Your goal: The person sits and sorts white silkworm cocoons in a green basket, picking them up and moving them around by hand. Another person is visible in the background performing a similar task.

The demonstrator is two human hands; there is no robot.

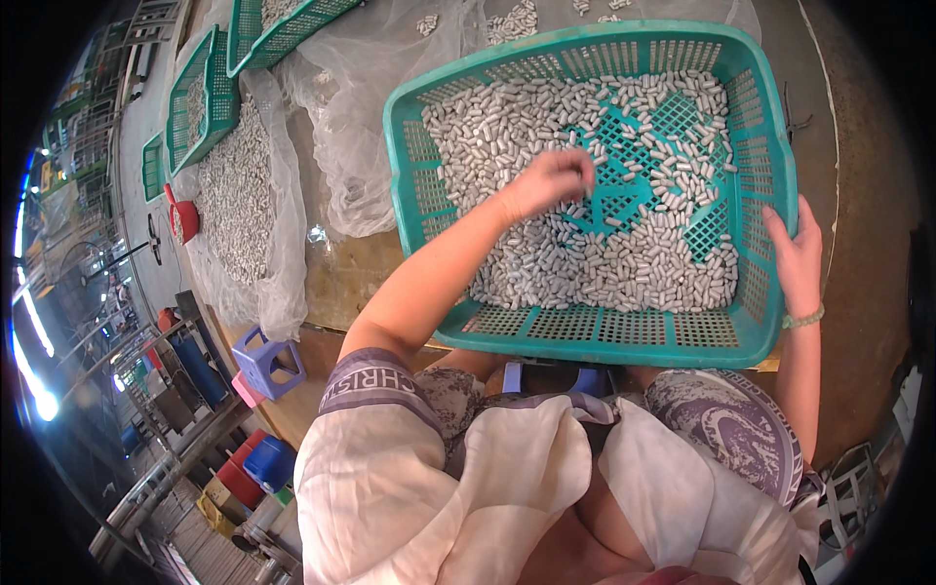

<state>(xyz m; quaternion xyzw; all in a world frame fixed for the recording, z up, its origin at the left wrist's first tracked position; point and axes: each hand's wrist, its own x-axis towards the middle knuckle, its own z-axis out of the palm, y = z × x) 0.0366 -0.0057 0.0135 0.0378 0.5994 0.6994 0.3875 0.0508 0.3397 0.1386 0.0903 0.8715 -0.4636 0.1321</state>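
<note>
A large teal plastic basket (pixel 585 341) with lattice walls lies in front of me, tilted in the view. Many small silvery-grey cylindrical pieces (pixel 624 278) cover much of its bottom, and the mesh shows through at the middle and right. Over the pieces, near the basket's middle, my left hand (pixel 554 183) has its fingers curled and pressed together, slightly blurred; whatever they hold is hidden. My right hand (pixel 798 255) grips the basket's right rim, thumb on the inner side and fingers outside.
Clear plastic sheeting (pixel 356 185) is spread at the left, with a heap of similar pieces (pixel 234 190) on it. Beyond are smaller green baskets (pixel 200 102) and a red scoop (pixel 181 216). A purple stool (pixel 268 361) stands at the lower left.
</note>
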